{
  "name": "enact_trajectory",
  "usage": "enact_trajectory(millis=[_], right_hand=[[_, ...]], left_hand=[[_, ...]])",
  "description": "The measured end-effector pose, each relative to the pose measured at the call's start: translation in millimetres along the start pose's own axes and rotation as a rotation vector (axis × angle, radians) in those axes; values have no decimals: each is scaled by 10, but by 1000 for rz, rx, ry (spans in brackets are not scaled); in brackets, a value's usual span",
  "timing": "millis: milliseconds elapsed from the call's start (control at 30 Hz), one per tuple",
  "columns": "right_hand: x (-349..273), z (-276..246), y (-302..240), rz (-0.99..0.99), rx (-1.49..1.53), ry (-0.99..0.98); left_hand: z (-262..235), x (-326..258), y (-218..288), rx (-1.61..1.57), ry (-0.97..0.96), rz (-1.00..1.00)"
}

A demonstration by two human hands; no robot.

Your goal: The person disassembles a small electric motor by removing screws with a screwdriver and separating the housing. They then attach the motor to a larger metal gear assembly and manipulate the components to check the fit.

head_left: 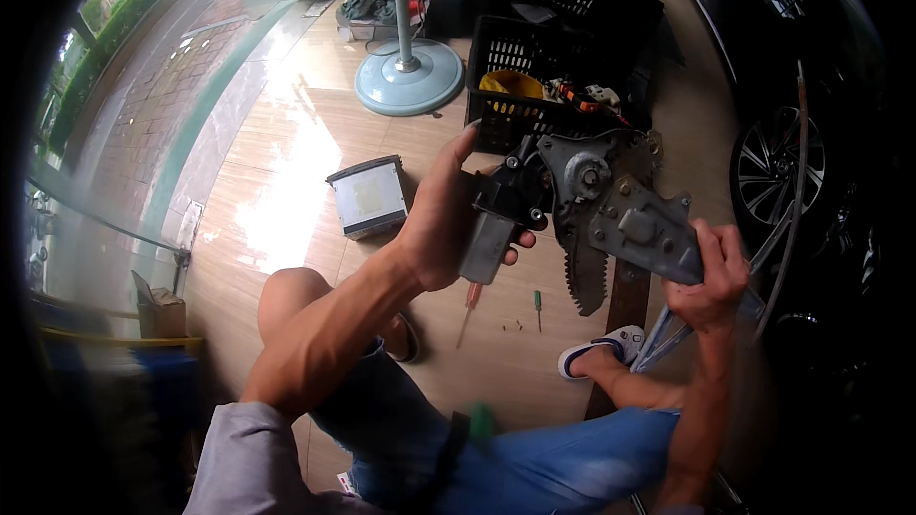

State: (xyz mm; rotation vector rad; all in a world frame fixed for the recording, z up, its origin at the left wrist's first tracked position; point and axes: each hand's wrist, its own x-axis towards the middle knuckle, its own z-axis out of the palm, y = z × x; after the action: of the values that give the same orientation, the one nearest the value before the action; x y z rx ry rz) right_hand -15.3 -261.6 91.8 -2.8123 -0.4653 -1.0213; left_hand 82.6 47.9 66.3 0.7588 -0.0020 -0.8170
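Observation:
Above the floor, in front of me, I hold a window regulator (634, 219), a grey metal plate mechanism with a toothed sector gear (584, 272) hanging below it. My left hand (434, 238) is wrapped round its electric motor (490, 246), a silver can with a black housing, at the left end. The motor sits against the plate; whether it is screwed on I cannot tell. My right hand (708, 277) grips the plate's lower right end. On the floor beneath lie a red-handled screwdriver (473, 296), a green-handled screwdriver (538, 302) and several tiny screws (512, 326).
A boxy silver-and-black device (369, 196) rests on the floor to the left. Farther back are a round pale-blue stand base (408, 78) and black plastic crates (487, 124) holding tools. A dark car (778, 167) stands at right; a glass wall (143, 124) is at left.

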Motion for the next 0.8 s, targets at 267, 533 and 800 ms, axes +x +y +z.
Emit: enact_trajectory(millis=[267, 533, 800], right_hand=[[74, 203, -26, 10, 111, -134], [-3, 234, -15, 41, 118, -178], [-38, 190, -7, 18, 47, -210]], left_hand=[[-29, 106, -90, 5, 47, -62], [-9, 153, -145, 69, 57, 57], [49, 130, -160, 89, 131, 30]])
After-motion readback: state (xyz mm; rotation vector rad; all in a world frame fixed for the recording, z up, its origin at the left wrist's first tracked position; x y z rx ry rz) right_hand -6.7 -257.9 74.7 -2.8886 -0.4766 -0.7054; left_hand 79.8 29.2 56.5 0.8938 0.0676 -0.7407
